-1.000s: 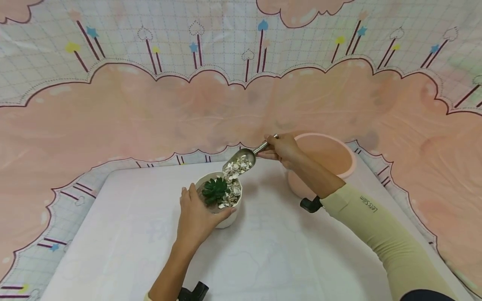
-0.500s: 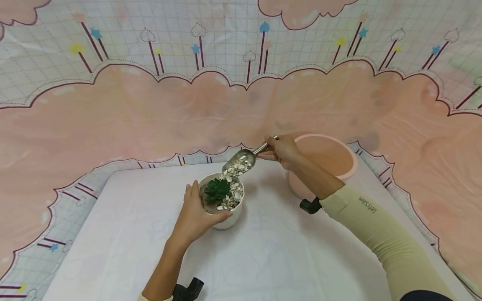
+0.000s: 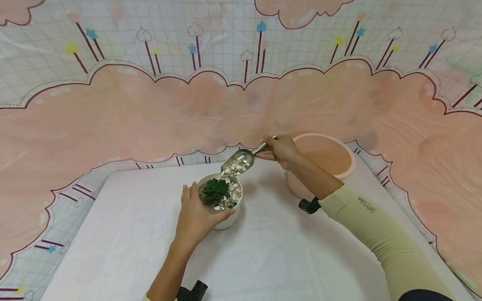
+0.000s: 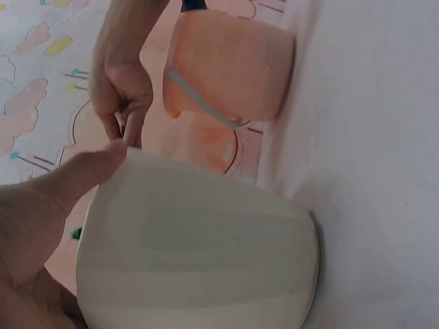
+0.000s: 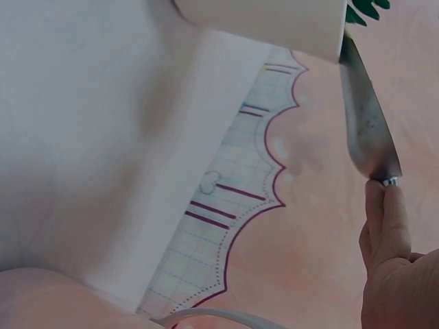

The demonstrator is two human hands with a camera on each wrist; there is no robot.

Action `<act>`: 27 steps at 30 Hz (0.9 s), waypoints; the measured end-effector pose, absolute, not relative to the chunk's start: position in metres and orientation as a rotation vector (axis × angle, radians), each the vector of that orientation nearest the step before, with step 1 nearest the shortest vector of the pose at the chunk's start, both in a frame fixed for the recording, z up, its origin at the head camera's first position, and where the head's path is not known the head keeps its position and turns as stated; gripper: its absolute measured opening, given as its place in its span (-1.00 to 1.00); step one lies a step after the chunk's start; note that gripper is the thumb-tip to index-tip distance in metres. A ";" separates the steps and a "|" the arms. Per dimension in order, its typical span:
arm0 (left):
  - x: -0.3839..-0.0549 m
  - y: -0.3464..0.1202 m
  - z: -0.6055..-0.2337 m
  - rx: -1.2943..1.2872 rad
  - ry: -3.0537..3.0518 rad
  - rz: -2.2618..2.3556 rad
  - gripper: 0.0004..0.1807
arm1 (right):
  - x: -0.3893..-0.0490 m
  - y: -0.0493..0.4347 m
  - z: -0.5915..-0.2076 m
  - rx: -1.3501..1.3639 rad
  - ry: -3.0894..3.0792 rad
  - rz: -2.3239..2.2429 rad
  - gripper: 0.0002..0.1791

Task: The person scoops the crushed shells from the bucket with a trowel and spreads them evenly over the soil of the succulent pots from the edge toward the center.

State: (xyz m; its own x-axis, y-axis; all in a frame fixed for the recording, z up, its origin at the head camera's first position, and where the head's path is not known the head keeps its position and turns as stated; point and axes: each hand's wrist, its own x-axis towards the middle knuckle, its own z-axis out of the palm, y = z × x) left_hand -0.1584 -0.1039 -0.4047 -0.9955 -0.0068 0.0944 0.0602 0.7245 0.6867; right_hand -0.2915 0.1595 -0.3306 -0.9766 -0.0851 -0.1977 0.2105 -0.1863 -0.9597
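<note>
A white flowerpot (image 3: 226, 222) stands on the white tabletop, holding a green succulent (image 3: 215, 190) and whitish stone chips (image 3: 234, 193) on its right side. My left hand (image 3: 197, 219) grips the pot from the left, thumb along the near rim and fingers round the far side. Above the far right rim, a metal scoop (image 3: 246, 156) tilts down towards the pot, with chips heaped at its lip. My right hand (image 3: 284, 151) holds its handle. In the right wrist view, the scoop (image 5: 370, 116) shows from below, its tip right at the pot's rim (image 5: 274, 27).
Behind my right forearm stands a pink bucket (image 3: 299, 188), its grey handle (image 4: 202, 99) hanging down in the left wrist view. The white table (image 3: 113, 234) ends just beyond the pot, against a patterned pink cloth (image 3: 150, 121).
Chips have slid from the scoop into the pot, so the scoop holds somewhat fewer. The pot and left hand have shifted only slightly; the right hand stays almost in place.
</note>
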 end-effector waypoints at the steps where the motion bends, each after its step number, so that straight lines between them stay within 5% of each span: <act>1: -0.160 -0.106 -0.405 -0.070 -2.834 -1.141 0.50 | -0.291 0.160 -0.331 0.147 1.869 -2.278 -0.53; 9: -0.163 -0.114 -0.404 -0.201 -2.840 -1.202 0.46 | -0.293 0.160 -0.332 0.147 1.856 -2.289 -0.62; 19: -0.151 -0.088 -0.398 0.016 -2.835 -1.059 0.54 | -0.293 0.160 -0.330 0.150 1.844 -2.289 -0.61; 27: -0.161 -0.098 -0.404 -0.050 -2.841 -1.102 0.52 | -0.296 0.161 -0.332 0.119 1.834 -2.303 -0.66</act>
